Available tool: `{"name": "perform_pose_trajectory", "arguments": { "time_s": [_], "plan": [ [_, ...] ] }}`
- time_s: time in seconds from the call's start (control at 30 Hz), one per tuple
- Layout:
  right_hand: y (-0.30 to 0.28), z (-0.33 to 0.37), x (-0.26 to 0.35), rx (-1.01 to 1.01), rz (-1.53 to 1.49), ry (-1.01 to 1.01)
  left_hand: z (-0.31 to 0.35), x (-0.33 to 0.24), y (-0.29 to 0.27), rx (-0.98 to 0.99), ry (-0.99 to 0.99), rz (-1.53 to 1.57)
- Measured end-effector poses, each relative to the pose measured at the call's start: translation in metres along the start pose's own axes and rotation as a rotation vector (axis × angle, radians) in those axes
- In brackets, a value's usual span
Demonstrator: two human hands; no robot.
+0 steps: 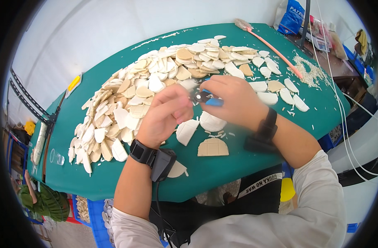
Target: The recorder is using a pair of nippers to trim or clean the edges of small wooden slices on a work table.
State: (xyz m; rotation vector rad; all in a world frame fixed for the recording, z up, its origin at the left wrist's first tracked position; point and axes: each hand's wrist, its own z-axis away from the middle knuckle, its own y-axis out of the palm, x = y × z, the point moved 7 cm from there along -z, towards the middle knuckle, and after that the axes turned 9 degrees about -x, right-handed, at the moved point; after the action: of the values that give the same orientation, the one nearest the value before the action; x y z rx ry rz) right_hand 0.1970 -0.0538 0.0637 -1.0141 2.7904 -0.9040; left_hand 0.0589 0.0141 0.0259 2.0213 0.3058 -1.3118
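Two hands over the green table [255, 161], both mine, both wearing black wrist straps with a small black unit each. Nearest me on the table edge: one tan half-round piece [177, 169] half hidden behind the left wrist unit. Just past it, a scored tan semicircle piece [213, 147] lies flat, well clear of both hands. A white wedge piece [186, 131] sits just right of my left hand [163, 115], and a white rounded piece [211, 122] lies under my right hand [234, 99]. Small white chips are scattered between them.

Left hand is curled shut, fingertips pinched at the nose of the blue-handled nippers [207, 98]; whatever it pinches is too small to tell. Right hand is closed around the nippers' blue handles. The tool is held above the table, between the two hands, jaws pointing left.

Beyond the hands: a big pile of white and tan pieces [147, 82] spread across the table's middle and left. To the right, separate white pieces [288, 96] laid singly. Far right: a pink long-handled brush [271, 47] beside a heap of trimmings [308, 70].
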Motion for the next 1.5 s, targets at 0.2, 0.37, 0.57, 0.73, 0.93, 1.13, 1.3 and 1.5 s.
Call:
{"name": "perform_pose_trajectory", "arguments": {
  "time_s": [0.2,0.37,0.57,0.73,0.93,1.13,1.3,1.5],
  "plan": [
    [-0.0022,0.0002,0.0022,0.011,0.052,-0.002,-0.0006,-0.0003,0.0008,-0.001,0.002,-0.02],
    [-0.0031,0.0,0.0029,0.035,0.058,0.006,-0.0004,-0.0013,0.0018,-0.008,0.015,-0.027],
    [-0.0029,-0.0009,0.0022,0.037,0.06,0.009,-0.0006,-0.0053,-0.002,-0.029,0.051,-0.078],
    [-0.003,-0.0026,-0.0009,0.01,0.052,-0.008,-0.0013,-0.0051,-0.0011,-0.019,0.052,-0.061],
    [-0.0037,-0.0028,0.0007,-0.01,0.027,-0.043,-0.001,-0.0029,-0.0007,-0.032,0.034,-0.072],
    [-0.0004,-0.0004,-0.0013,0.047,0.012,0.012,-0.0011,-0.0041,-0.0003,-0.018,0.035,-0.061],
    [-0.0001,0.0007,-0.0001,0.038,0.035,0.01,-0.0009,-0.0033,-0.0003,-0.001,0.027,-0.064],
    [-0.0026,0.0007,-0.0015,0.002,-0.023,0.068,-0.0003,-0.0028,0.0031,0.019,0.05,-0.07]
  ]
}}
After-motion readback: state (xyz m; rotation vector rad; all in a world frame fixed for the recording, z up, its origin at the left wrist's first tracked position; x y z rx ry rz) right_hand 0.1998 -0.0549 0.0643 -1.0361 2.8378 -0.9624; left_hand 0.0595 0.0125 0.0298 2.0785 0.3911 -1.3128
